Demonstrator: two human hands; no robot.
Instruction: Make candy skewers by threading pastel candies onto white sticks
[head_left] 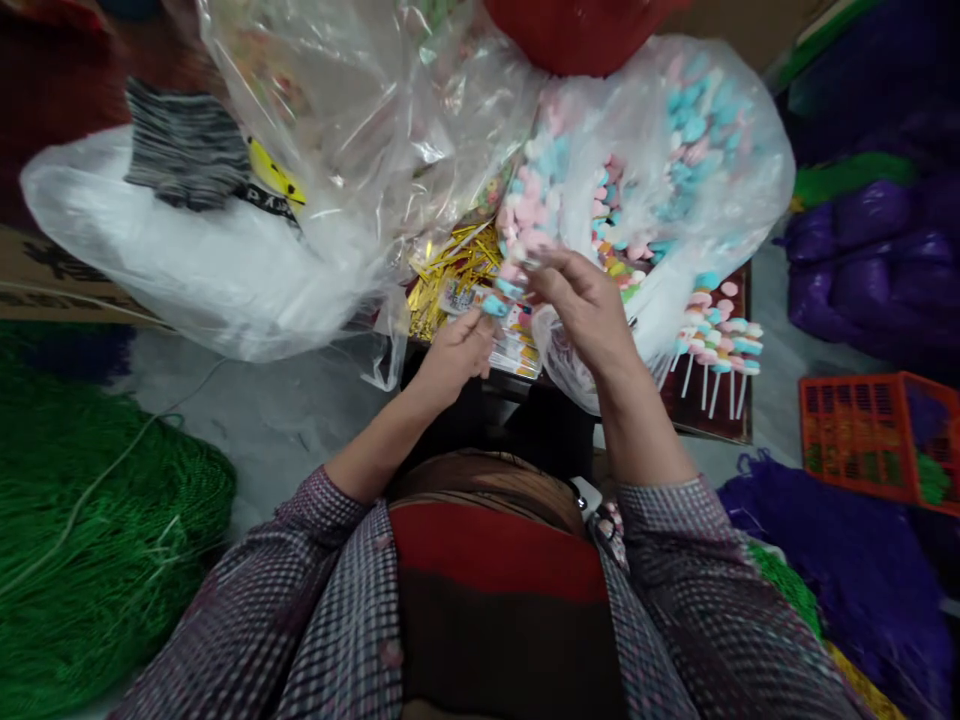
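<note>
My left hand [459,352] is closed around the lower end of a skewer of pink and blue candies [501,292]. At the skewer's upper end, my right hand [574,290] pinches a small pale piece, blurred by motion. Gold twist ties [454,265] and printed packets [517,352] lie just beyond and under my left hand. Behind my right hand stands an open clear bag of pink, blue and white candies [694,140]. Several finished candy skewers on white sticks [716,335] lie to the right of my right forearm.
Large clear bags [337,100] fill the back left, with a grey striped glove [184,145] on a white bag [217,250]. A red bag [577,30] is at the back. Green netting [97,520] lies left; an orange crate [859,430] and purple netting [840,560] are at the right.
</note>
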